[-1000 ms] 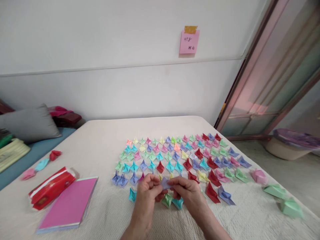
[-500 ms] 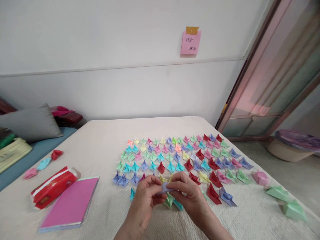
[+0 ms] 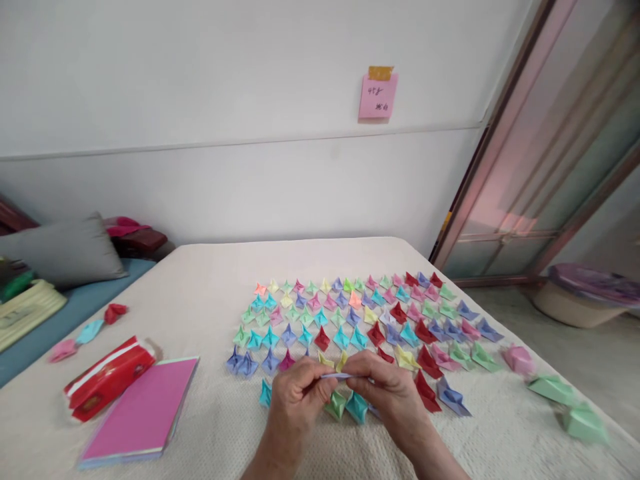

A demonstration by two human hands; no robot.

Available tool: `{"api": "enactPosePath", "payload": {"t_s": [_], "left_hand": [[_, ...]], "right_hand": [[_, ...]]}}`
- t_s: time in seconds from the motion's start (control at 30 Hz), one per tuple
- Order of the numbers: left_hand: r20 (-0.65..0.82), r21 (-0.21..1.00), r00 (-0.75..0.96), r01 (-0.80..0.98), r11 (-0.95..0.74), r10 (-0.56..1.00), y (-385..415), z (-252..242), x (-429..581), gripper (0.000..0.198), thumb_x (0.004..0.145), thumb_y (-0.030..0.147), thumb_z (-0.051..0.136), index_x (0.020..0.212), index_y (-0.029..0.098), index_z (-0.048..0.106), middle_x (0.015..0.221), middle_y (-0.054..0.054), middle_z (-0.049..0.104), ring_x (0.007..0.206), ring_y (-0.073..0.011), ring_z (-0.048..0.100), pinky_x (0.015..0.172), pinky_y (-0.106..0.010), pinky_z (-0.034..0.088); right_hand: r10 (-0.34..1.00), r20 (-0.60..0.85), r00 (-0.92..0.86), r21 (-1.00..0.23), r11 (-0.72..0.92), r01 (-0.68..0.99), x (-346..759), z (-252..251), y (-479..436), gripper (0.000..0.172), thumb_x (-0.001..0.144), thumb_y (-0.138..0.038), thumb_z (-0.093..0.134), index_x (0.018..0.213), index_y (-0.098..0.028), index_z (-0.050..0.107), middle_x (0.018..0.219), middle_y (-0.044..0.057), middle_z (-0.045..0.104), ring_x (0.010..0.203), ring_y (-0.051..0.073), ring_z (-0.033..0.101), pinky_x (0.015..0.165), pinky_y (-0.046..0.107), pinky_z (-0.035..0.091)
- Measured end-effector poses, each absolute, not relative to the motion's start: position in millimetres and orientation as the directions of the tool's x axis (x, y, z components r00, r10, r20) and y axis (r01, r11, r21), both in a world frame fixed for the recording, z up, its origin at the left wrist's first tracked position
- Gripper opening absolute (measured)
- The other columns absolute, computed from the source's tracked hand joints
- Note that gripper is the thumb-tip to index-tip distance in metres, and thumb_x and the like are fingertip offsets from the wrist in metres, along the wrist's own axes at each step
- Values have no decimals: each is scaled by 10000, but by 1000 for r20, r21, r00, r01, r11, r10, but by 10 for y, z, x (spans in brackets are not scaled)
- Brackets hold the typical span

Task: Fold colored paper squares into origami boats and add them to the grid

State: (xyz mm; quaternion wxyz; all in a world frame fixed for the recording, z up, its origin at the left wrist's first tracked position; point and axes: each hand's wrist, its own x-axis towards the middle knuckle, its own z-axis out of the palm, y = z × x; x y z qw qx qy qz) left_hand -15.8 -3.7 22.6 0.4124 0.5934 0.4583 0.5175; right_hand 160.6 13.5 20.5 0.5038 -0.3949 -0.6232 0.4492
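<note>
My left hand (image 3: 295,400) and my right hand (image 3: 390,393) meet low in the middle of the head view, both pinched on one small lavender folded paper (image 3: 336,377), held flat and edge-on between the fingertips. Just under the hands lie a green folded piece (image 3: 335,404) and a teal one (image 3: 357,407). Beyond them, several rows of small coloured folded paper pieces (image 3: 360,313) are laid out on the cream cloth-covered table (image 3: 210,293).
A stack of square paper with a pink top sheet (image 3: 143,413) and a red packet (image 3: 107,377) lie at the left. Larger pink (image 3: 519,359) and green (image 3: 583,421) folded shapes sit at the right edge. A grey cushion (image 3: 65,248) rests at far left; a sliding door (image 3: 550,153) stands at right.
The lavender paper has been turned from face-up to flat and edge-on between my fingertips. My hands have dropped a little lower and closer together.
</note>
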Motion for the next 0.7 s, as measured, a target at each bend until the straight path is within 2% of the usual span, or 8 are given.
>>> {"api": "enactPosePath", "payload": {"t_s": [0.17,0.23,0.33,0.5,0.63,0.7], "left_hand": [[296,939,14,178,-294,955,-42,224,-149,108,800,288,728,846,242,815,687,-52,667,626,-192,602,594,-263,453],[308,932,-5,200,-301,951,-40,201,-149,102,805,289,723,810,232,807,682,-52,668,628,-194,608,591,-262,456],[315,917,17,250,-310,949,-55,200,-149,205,855,292,666,699,219,778,616,-45,636,602,-190,593,581,-263,446],[338,898,58,280,-340,939,-84,269,-161,255,883,274,627,669,211,749,613,-41,619,598,-182,582,593,-265,442],[333,908,79,244,-342,940,-52,239,-155,79,807,230,703,759,214,763,686,-42,659,642,-187,598,599,-256,441],[337,907,70,243,-344,939,-34,197,-143,64,781,212,722,722,212,749,649,-26,635,617,-175,579,586,-248,424]], "right_hand": [[953,246,-177,-969,247,-17,1611,170,139,82,780,-259,724,726,-240,783,725,34,686,721,203,609,675,304,469],[956,237,-174,-971,238,-12,1606,166,142,83,777,-247,722,718,-236,780,719,32,682,719,200,602,681,304,457],[963,205,-173,-979,206,-12,1590,163,141,87,758,-247,731,684,-224,769,685,25,657,686,189,577,661,298,434],[974,121,-191,-992,110,-68,1572,171,115,105,747,-274,738,666,-212,762,657,4,602,644,160,527,616,274,392],[976,99,-196,-994,87,-70,1538,172,102,133,735,-291,742,639,-199,749,635,-4,581,633,153,508,619,274,377],[976,84,-200,-995,71,-71,1506,154,102,164,722,-307,749,610,-189,732,609,-8,575,615,148,498,609,273,366]]}}
